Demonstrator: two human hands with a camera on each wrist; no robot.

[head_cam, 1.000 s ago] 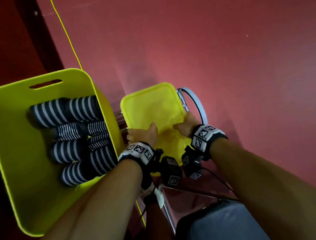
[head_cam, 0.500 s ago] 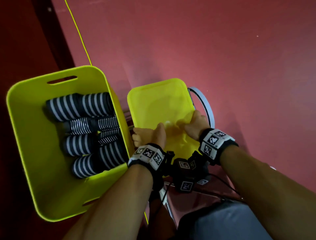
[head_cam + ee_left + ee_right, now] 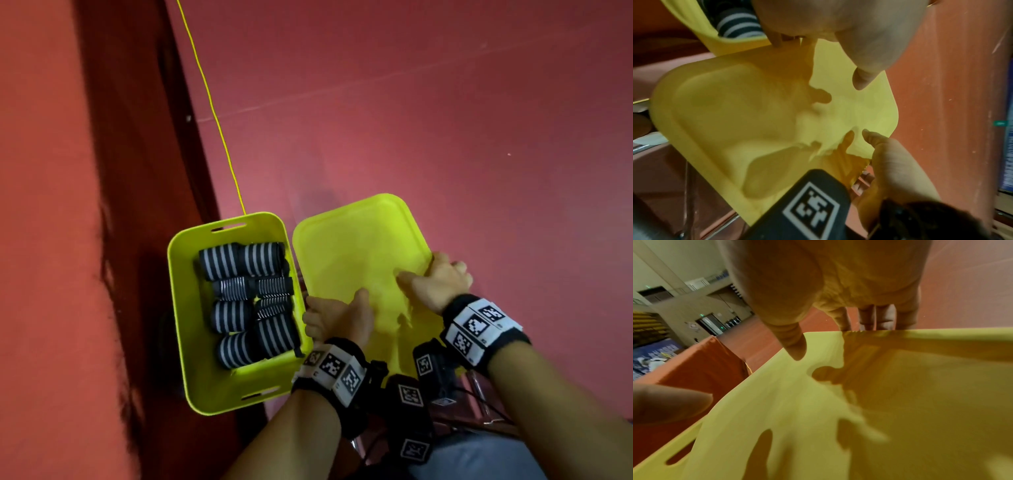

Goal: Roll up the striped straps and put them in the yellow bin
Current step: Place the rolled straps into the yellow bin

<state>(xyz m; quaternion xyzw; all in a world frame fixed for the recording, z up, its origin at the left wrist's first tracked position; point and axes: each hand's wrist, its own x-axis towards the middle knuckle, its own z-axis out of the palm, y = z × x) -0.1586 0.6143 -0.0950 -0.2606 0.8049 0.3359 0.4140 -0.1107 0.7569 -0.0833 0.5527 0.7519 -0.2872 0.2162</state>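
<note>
Red floor [image 3: 445, 120] under all | rolled striped straps [image 3: 250, 301] packed side by side inside yellow bin [image 3: 178, 308], which sits on the floor | yellow lid [image 3: 352, 246] just right of the bin, held up | left hand [image 3: 339, 318] grip on lid's near edge; right hand [image 3: 435, 281] grip on its right edge, thumb on top

The bin [image 3: 178, 308] is bright yellow, and the rolled straps [image 3: 251, 301] inside it are black with white stripes, some broad and some fine. The lid [image 3: 352, 246] is the same yellow, paler where light falls on it. The floor [image 3: 411, 120] is dull red, crossed by a thin yellow line [image 3: 212, 109]; the wristbands [image 3: 479, 325] are black with white panels bearing black square-patterned markers.
</note>
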